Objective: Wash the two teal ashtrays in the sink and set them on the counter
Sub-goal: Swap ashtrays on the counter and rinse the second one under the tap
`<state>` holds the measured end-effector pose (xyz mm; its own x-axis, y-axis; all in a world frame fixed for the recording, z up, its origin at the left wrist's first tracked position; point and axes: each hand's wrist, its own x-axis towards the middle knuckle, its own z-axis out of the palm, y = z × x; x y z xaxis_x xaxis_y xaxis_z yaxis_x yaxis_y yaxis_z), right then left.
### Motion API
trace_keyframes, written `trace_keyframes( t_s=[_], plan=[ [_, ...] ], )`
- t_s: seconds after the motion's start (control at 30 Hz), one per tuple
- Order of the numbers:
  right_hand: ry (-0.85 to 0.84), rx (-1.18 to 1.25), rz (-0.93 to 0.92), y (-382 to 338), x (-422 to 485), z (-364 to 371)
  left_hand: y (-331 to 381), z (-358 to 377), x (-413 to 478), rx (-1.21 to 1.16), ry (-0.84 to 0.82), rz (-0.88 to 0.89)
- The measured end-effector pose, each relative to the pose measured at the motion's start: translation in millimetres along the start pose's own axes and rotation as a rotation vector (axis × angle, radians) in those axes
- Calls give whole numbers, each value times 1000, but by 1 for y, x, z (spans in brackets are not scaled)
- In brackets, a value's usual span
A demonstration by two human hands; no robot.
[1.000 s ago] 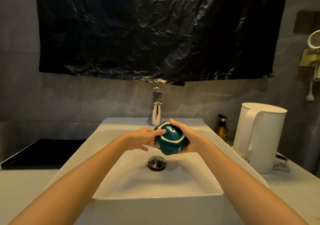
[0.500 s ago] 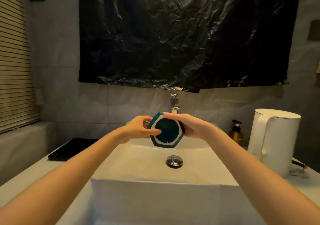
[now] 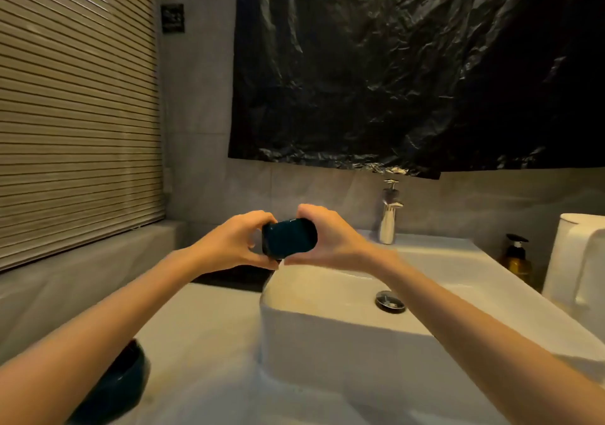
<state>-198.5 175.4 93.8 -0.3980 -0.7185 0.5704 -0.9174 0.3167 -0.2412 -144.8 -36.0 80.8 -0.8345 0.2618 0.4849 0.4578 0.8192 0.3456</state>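
Left hand [image 3: 229, 244], right hand [image 3: 327, 238] hold ashtray [image 3: 289, 239] (sideways, perhaps); shifted leftward.

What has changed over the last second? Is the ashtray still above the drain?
The teal ashtray moved left, from above the drain to the sink's left rim, toward the counter, and turned from face-on to edge-on. The left hand and right hand keep gripping it; nothing was let go. Faucet and kettle stayed put.

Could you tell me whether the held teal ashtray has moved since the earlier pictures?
Yes. The teal ashtray was in front of the faucet over the basin; now it is left of it, above the left rim of the sink.
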Motion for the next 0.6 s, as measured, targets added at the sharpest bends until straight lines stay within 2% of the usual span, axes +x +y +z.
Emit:
trace_keyframes(
  t_s=[0.17, 0.37, 0.47, 0.6],
  plan=[
    [32, 37, -118, -24, 15, 54, -25, -32, -50, 74, -91, -12],
    [10, 34, -130, -51, 26, 122, -62, -40, -97, 459, -78, -59],
    [13, -11, -106, -56, 21, 159, -69, -31, -113, 648, -175, -131],
    [-33, -18, -70, -54, 10, 204, -86, -15, -131, 603, -294, -201]
  ],
)
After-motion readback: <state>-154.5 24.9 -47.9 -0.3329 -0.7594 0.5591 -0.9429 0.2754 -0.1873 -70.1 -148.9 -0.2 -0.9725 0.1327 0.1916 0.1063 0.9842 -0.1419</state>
